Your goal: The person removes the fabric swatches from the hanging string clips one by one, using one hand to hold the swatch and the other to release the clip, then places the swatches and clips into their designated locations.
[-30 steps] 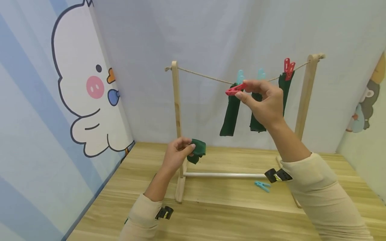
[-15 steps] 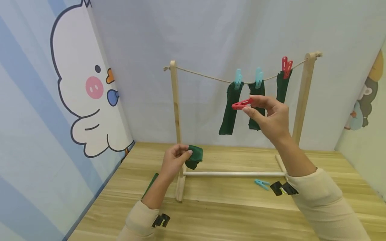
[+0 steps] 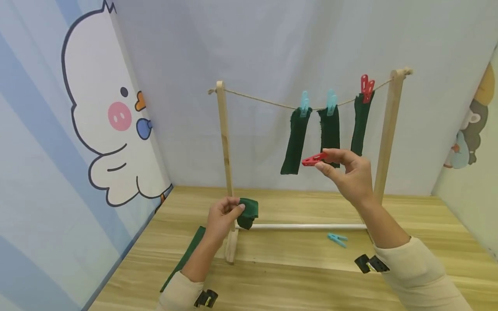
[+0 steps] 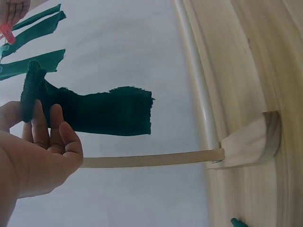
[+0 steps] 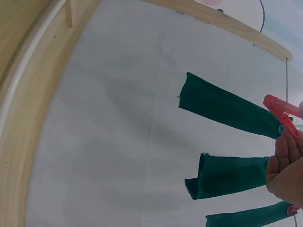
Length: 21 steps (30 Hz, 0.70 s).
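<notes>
My left hand [image 3: 219, 222] pinches a dark green cloth [image 3: 250, 209] between thumb and fingers, in front of the left post. In the left wrist view this green cloth [image 4: 113, 113] stretches away from the fingertips, its edges frayed. Higher up on the right, my right hand [image 3: 355, 179] holds a red clothespin [image 3: 312, 160] by its handle ends, level with the lower part of the hanging cloths. The right wrist view shows the red clothespin [image 5: 277, 106] with nothing in its tip. Left forearm and sleeve partly cover a green strip [image 3: 190, 252] lying on the table.
Three green cloths hang from a rope [image 3: 260, 99], two on light blue clothespins [image 3: 304, 104] and one on a red one [image 3: 367, 88]. Wooden posts [image 3: 225, 142] hold the rope, joined below by a white bar [image 3: 303, 226]. A loose blue clothespin [image 3: 337, 239] lies on the table.
My right hand has come down from the rope with the red clothespin. The left hand has sunk slightly leftward with its cloth, and more of the green strip on the table shows.
</notes>
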### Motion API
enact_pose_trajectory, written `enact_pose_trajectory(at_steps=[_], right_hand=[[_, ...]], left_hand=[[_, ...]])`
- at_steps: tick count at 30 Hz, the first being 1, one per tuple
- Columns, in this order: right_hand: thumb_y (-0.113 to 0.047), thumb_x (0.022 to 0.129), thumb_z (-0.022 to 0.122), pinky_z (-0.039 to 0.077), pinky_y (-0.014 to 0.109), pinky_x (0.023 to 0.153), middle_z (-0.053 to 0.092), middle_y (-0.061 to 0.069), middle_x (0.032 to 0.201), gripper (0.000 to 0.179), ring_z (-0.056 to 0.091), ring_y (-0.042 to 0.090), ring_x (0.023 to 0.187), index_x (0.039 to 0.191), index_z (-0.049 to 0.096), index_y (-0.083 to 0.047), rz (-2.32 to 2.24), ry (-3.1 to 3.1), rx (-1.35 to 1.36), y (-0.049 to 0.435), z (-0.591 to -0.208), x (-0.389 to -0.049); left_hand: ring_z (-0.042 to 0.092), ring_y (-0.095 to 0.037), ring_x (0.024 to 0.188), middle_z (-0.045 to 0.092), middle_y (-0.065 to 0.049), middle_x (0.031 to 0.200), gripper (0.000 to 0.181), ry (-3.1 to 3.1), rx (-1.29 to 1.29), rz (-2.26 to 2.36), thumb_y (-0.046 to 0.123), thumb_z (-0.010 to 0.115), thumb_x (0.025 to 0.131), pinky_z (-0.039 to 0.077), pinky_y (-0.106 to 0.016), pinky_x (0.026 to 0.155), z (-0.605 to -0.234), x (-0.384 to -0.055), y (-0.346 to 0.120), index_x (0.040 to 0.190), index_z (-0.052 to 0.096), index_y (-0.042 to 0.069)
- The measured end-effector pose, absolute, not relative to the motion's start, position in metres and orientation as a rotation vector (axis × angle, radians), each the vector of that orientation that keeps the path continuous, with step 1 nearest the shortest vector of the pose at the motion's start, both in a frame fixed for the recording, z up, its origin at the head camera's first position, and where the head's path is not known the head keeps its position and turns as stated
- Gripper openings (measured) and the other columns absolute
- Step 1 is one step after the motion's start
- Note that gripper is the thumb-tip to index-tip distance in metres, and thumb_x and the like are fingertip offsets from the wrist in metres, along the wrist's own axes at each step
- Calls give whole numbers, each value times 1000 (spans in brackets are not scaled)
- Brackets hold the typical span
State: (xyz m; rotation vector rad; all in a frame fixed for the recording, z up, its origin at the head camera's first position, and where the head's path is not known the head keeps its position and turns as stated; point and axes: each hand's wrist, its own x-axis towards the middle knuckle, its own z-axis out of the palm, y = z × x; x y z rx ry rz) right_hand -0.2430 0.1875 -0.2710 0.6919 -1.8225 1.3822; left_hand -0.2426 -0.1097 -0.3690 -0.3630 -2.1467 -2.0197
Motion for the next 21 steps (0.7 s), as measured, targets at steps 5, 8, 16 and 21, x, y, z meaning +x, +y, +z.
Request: enact_pose_trajectory(at_steps=[5, 8, 16, 21], right_hand=[[15, 75, 69, 46, 16, 79, 64, 23, 90, 30, 58, 10, 82, 103, 64, 10, 1394, -1884, 652, 192, -286, -238], [12, 77, 69, 46, 16, 80, 64, 21, 93, 29, 57, 11, 85, 105, 64, 8, 1417, -1910, 629, 194, -294, -238], [19, 74, 67, 47, 16, 78, 63, 25, 90, 29, 58, 9, 80, 102, 63, 12, 1460, -1917, 621, 194, -308, -228], [21, 74, 65, 47, 14, 73, 60, 30, 88, 27, 58, 7, 77, 100, 61, 16, 1463, -1954, 582, 192, -311, -216]], left_hand=[[51, -13, 71, 57, -1, 76, 18, -2163, -330, -2061, 2, 62, 88, 43, -24, 64, -379, -244, -109, 102, 60, -9], [50, -13, 70, 56, -1, 75, 17, -2164, -295, -2096, 1, 61, 88, 41, -24, 61, -387, -249, -109, 102, 59, -10], [50, -12, 71, 57, 0, 75, 19, -2153, -222, -2096, 8, 64, 88, 40, -22, 58, -411, -260, -106, 100, 60, -5], [53, -12, 76, 60, -1, 79, 20, -2173, -224, -2051, 8, 64, 88, 44, -29, 67, -420, -263, -103, 101, 60, -6]])
